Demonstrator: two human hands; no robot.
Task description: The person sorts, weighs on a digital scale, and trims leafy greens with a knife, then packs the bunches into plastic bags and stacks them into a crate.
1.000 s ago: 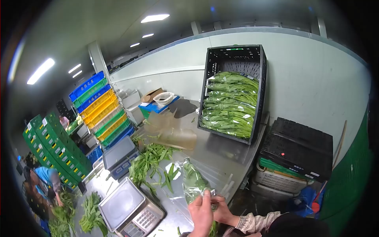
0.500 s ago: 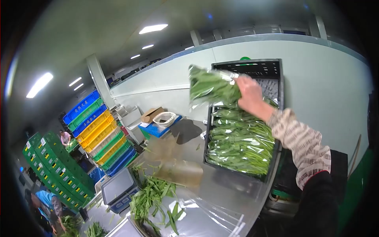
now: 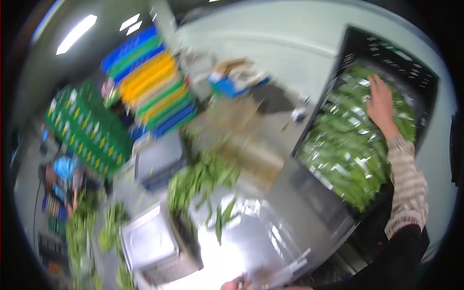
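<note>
My right hand lies on the bagged leafy greens in the upper part of the black crate, its fingers stretched out over the plastic. The bags lie in rows and fill most of the crate. Only a blurred bit of my left hand shows at the bottom edge, near clear plastic film on the metal table; its fingers cannot be made out. Loose green leaves lie on the table beside a scale.
A second scale stands behind the first. Stacked coloured crates and green boxes rise at the left. A co-worker in blue bends over more greens. A blue crate stands at the table's far end.
The bag my right hand held up over the crate now lies among the others, with the hand resting there. The view has tilted and shifted, and my left hand has come partly into view.
</note>
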